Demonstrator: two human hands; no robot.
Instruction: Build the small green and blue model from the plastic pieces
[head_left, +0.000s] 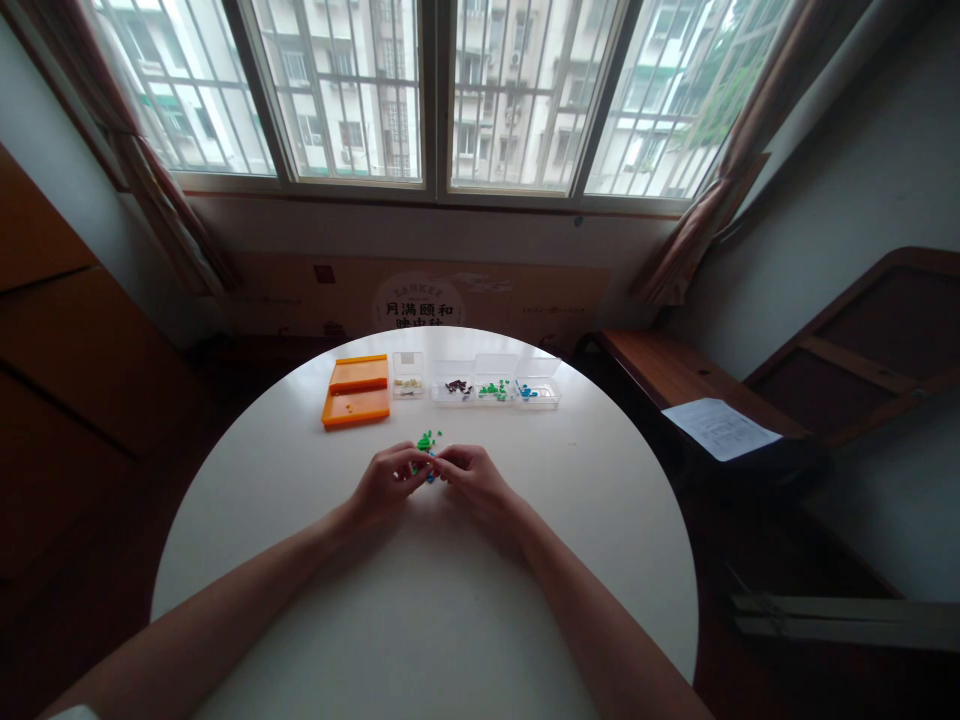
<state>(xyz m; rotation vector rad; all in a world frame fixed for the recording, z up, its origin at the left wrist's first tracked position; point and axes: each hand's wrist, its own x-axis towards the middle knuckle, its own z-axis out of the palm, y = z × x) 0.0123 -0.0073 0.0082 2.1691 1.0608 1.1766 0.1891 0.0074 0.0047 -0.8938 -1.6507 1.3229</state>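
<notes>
My left hand (pixel 385 478) and my right hand (pixel 474 476) meet over the middle of the table, fingertips pinched together. Small green pieces (pixel 425 440) lie just beyond the fingertips. Between and under the fingers shows a bit of small blue pieces (pixel 431 478). Whatever each hand pinches is too small and too covered by the fingers to make out. Both forearms come in from the near edge and rest low over the white table (pixel 420 610).
At the table's far side stand an open orange case (pixel 358 407), a small clear box (pixel 408 362) of pale pieces, and a clear divided box (pixel 495 401) with dark, green and blue pieces. A paper sheet (pixel 720 428) lies on a wooden seat to the right.
</notes>
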